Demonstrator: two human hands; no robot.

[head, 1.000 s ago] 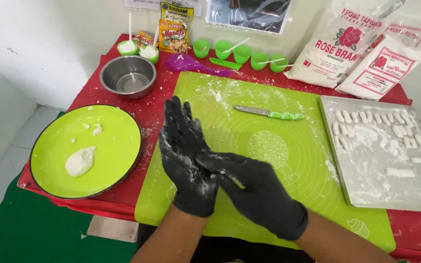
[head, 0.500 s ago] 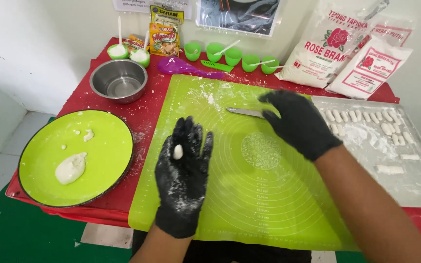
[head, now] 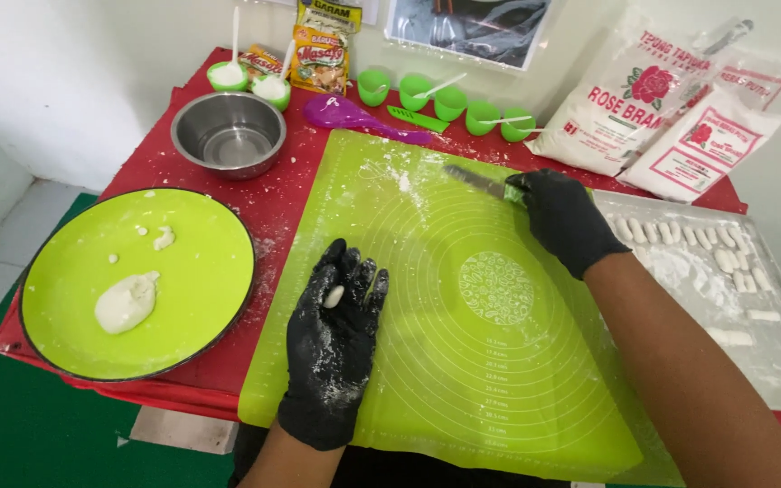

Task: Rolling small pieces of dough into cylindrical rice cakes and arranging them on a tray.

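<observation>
Red cloth covers the worktop, with a green silicone mat at its middle. On the mat the left hand lies palm up, fingers spread, a small dough piece resting on it (glove dusted with flour). Farther right, the right hand grips a green-handled knife.

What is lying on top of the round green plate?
On the green plate lie one lump of white dough and some small white bits. Whatever is under the lump is covered.
</observation>
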